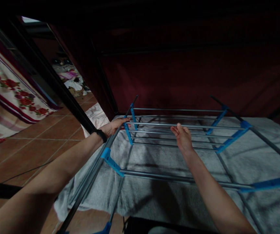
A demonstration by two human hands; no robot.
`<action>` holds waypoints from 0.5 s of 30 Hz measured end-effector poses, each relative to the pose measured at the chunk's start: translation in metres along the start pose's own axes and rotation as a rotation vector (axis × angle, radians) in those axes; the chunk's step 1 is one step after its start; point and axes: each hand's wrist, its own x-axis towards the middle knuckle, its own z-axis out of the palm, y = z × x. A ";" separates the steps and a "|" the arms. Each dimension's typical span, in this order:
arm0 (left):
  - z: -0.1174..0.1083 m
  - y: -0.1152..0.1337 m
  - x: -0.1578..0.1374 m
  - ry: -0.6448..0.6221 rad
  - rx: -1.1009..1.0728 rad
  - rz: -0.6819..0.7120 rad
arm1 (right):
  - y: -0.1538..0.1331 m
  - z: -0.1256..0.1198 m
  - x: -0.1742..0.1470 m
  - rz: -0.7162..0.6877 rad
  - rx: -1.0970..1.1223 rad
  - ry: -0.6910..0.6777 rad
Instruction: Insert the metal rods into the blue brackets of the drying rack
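A rack (169, 176) of grey metal tubes and blue plastic brackets lies on a grey blanket, its tubes running left to right between the brackets. At its far left corner, my left hand (117, 126) is closed around the rack beside a blue bracket (128, 132). The fingertips are partly hidden there. My right hand (184, 138) pinches a long horizontal tube (154, 123) near its middle, thumb on top and fingers curled. A bundle of loose-looking grey tubes (91, 175) runs beneath my left forearm. More blue brackets (230, 139) join the tubes at the right.
The grey blanket (154, 195) covers a tiled floor (39, 149). A dark red panel (191, 78) stands close behind the rack. To the left are a dark slanting post (64, 91), a floral curtain (10, 87) and a pile of cloth items (73, 81).
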 end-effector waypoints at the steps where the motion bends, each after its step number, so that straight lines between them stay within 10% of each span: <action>1: 0.001 0.000 -0.001 0.007 -0.003 0.002 | 0.000 0.000 0.000 0.002 -0.001 0.003; 15: 0.001 0.002 0.001 0.013 0.084 0.052 | 0.002 0.000 0.003 0.008 -0.008 0.014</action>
